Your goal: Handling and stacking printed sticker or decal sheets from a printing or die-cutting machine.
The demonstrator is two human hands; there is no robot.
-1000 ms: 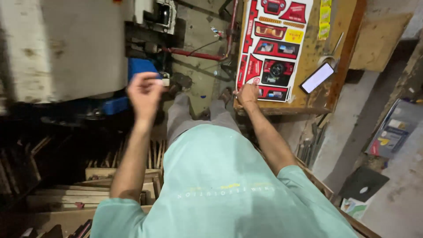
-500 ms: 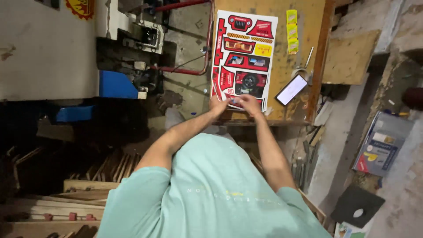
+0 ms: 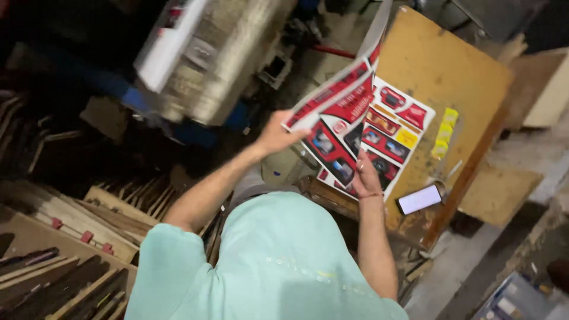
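A stack of red, black and white printed sheets [image 3: 391,127] lies on a wooden table [image 3: 441,65]. My left hand [image 3: 275,133] grips the near edge of the top printed sheet [image 3: 341,98] and holds it lifted and curled up off the stack. My right hand [image 3: 366,176] rests flat on the stack's near corner, fingers spread on the sheet below. I wear a pale green shirt.
A phone [image 3: 419,198] with a lit screen lies on the table's near right edge. Yellow tags [image 3: 444,131] sit beside the stack. A large grey machine [image 3: 207,56] stands to the left. Wooden frames and strips [image 3: 71,237] are piled at lower left.
My left hand came from the machine side to the stack, took the top sheet and raised it. The view swung left and closer to the table.
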